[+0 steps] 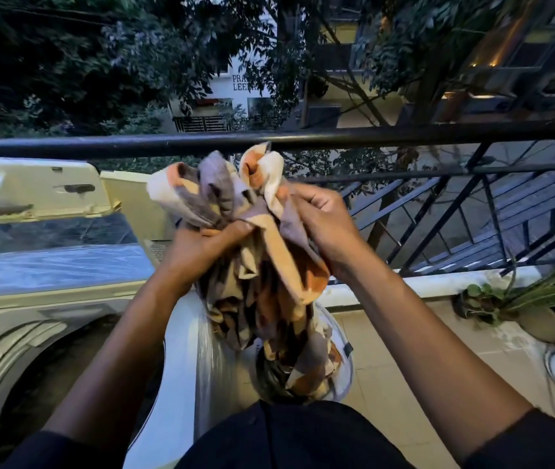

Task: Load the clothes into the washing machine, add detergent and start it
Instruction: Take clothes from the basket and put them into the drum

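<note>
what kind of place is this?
Likely an apartment balcony used for laundry: a black metal railing overlooking trees and a street, a top-loading washing machine with its lid up, and potted plants by the ledge.

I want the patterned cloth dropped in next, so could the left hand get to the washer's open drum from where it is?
Probably yes. The left hand grips the patterned cloth just right of the drum opening, the lid stands raised, and nothing visible lies between.

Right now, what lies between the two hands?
In the head view, only the bunched patterned cloth: the left hand and right hand both grip it.
</note>
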The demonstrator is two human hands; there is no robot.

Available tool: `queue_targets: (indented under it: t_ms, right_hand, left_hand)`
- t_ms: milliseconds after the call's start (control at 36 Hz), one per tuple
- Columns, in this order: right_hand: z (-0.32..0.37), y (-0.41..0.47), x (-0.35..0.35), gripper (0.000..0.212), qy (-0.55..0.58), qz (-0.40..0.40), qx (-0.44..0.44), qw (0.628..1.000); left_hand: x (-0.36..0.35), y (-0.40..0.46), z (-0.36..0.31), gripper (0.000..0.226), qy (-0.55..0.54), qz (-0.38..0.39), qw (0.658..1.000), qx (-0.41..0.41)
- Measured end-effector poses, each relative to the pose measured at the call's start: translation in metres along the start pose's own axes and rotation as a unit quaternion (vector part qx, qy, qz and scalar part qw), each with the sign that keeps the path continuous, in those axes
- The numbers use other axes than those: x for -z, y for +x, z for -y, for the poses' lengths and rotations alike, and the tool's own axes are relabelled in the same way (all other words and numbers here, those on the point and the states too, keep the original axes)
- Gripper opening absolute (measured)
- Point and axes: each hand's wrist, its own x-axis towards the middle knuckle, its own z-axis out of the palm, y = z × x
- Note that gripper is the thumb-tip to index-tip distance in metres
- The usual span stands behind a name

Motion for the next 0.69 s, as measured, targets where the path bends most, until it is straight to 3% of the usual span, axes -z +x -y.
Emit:
queue_targets:
  t_ms: [111,167,222,306,417,500,583,694]
  right_hand:
    - [-0.004,-0.001,-0.008,0.026,-0.007,0.053,-0.022,0.998]
    - [-0.002,-0.001,-0.005,0.031,0.004,0.083,-0.014,0.996]
    - [-0.001,-0.001,0.001,0.022,0.020,0.107,-0.026,0.994]
    - [-0.004,-0.001,0.011,0.034,0.001,0.134,-0.034,0.990]
    - [-0.019,-0.003,0.021,0.030,0.013,0.064,-0.057,0.996]
    - [-0.050,-0.003,0.029,0.040,-0.070,-0.002,-0.118,0.991]
    - [-0.101,-0.005,0.038,0.045,-0.226,0.070,-0.203,0.950]
    - [-0.148,-0.021,0.036,0.064,-0.396,0.167,-0.272,0.861]
  left_hand:
    - [-0.018,-0.001,0.002,0.088,0.001,0.025,0.999,-0.020]
    - [-0.023,0.001,0.007,0.066,0.001,-0.019,1.000,-0.020]
    - [-0.026,0.005,0.014,0.040,-0.003,-0.075,0.997,-0.022]
    - [-0.026,0.010,0.019,0.029,-0.008,-0.103,0.994,-0.021]
    - [-0.021,0.011,0.023,0.034,-0.022,-0.101,0.995,-0.004]
    - [-0.014,0.008,0.020,0.044,-0.039,-0.095,0.995,-0.010]
    - [-0.009,0.005,0.009,0.036,-0.049,-0.085,0.995,-0.027]
    - [-0.005,0.005,-0.009,0.037,-0.060,-0.082,0.993,-0.065]
